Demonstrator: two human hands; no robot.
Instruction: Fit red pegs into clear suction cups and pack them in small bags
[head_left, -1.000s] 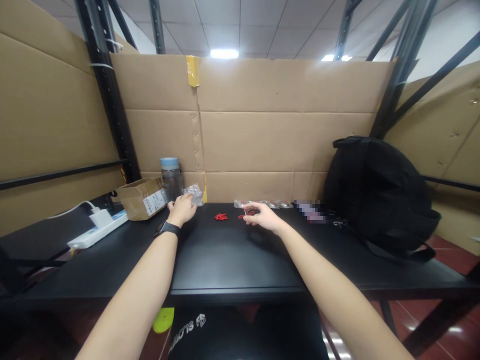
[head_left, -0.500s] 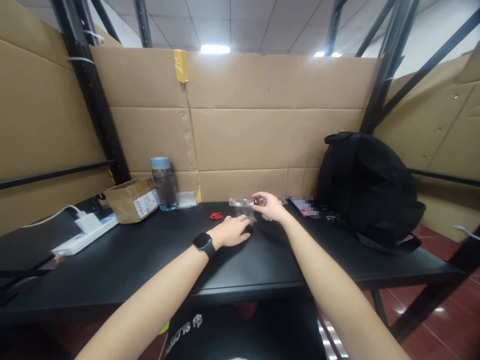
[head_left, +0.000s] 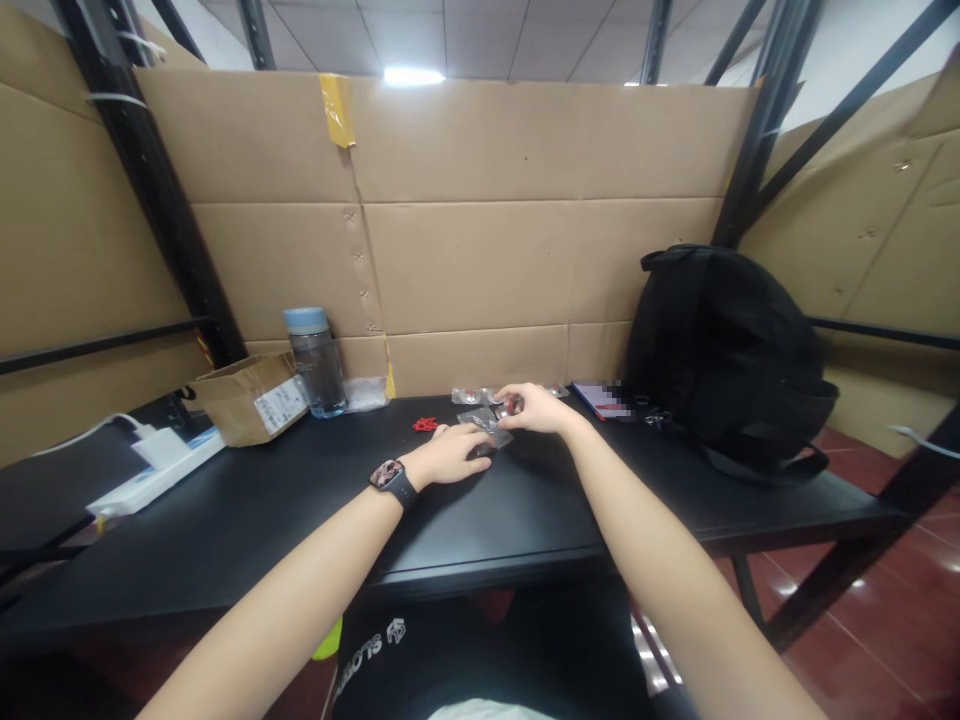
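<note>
My left hand point(head_left: 452, 455), with a dark watch on its wrist, lies low over the black table point(head_left: 352, 480). Its fingers are stretched out and reach the near edge of a clear plastic bag point(head_left: 484, 418). My right hand point(head_left: 541, 410) is closed in a pinch on a small shiny object with red on it point(head_left: 513, 405), right beside the bag's mouth or edge; its exact kind is too small to make out. Left of the bag lies a little heap of red pieces point(head_left: 425, 424). Behind the hands, clear packets with red bits point(head_left: 469, 396) line the back of the table.
A blue-lidded water bottle point(head_left: 319, 365), an open cardboard box point(head_left: 251, 400) and a white power strip point(head_left: 161, 470) stand at the left. To the right are a flat booklet-like item point(head_left: 596, 398) and a black backpack point(head_left: 731, 365). A cardboard wall point(head_left: 465, 260) closes the back.
My right hand has moved slightly left and closer to the plastic bag, still pinching the small object. The bag has shifted under the hands, and the view has tilted a little.
</note>
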